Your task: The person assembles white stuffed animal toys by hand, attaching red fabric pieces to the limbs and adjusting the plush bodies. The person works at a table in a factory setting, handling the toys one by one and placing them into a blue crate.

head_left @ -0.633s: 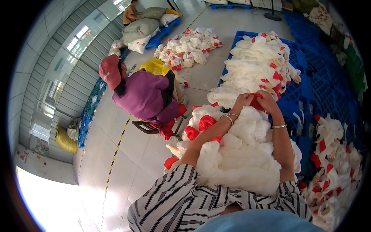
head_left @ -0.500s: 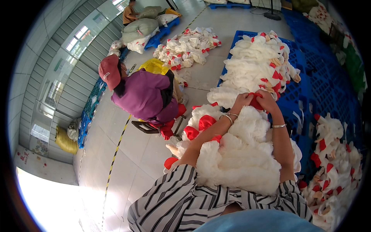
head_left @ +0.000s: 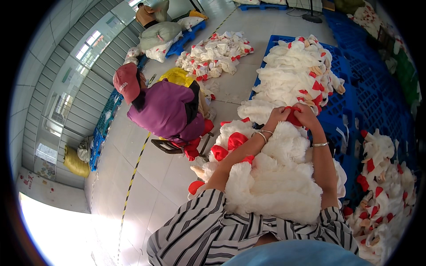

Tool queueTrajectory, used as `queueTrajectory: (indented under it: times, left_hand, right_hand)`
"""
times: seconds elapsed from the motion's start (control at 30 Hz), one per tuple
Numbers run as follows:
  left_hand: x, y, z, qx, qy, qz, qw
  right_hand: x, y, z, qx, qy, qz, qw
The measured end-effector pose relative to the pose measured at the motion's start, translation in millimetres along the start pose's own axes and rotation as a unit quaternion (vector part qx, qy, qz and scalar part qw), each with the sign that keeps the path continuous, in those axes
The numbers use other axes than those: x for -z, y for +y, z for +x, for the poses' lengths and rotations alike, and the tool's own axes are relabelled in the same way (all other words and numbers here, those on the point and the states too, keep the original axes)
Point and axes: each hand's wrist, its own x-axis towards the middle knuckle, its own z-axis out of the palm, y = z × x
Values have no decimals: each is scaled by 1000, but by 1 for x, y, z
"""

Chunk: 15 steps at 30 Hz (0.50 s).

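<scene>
Both my hands meet at a red fabric piece [head_left: 293, 117] at the far end of a white plush skin [head_left: 277, 177] that lies across my lap. My left hand [head_left: 278, 116] has its fingers closed on the red fabric from the left. From the right, my right hand [head_left: 305, 115] pinches the same fabric. More white plush pieces with red parts [head_left: 238, 140] lie beneath and beside my left forearm. Just beyond my hands, a heap of white plush skins [head_left: 288, 75] with red and beige ends is piled on a blue pallet [head_left: 271, 44].
A person in purple with a red cap [head_left: 164, 106] sits on a stool at my left. Another plush pile [head_left: 217, 55] lies on the floor ahead. More plush skins [head_left: 381, 199] are heaped at right. Stuffed sacks [head_left: 160, 36] stand at far left, near another person [head_left: 145, 17].
My hands hold almost the same position on the red fabric. At the far left, the distant person has shifted left and bent over, with a sack now raised beside them.
</scene>
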Motion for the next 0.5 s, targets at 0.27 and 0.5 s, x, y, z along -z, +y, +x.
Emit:
queueTrajectory:
  times: [0.27, 0.5]
  left_hand:
    - [1, -1, 1, 2, -16, 9, 1000]
    - [1, -5, 2, 4, -16, 1, 1000]
  right_hand:
    - [1, -2, -2, 6, 16, 17, 1000]
    - [2, -5, -2, 1, 1, 10, 1000]
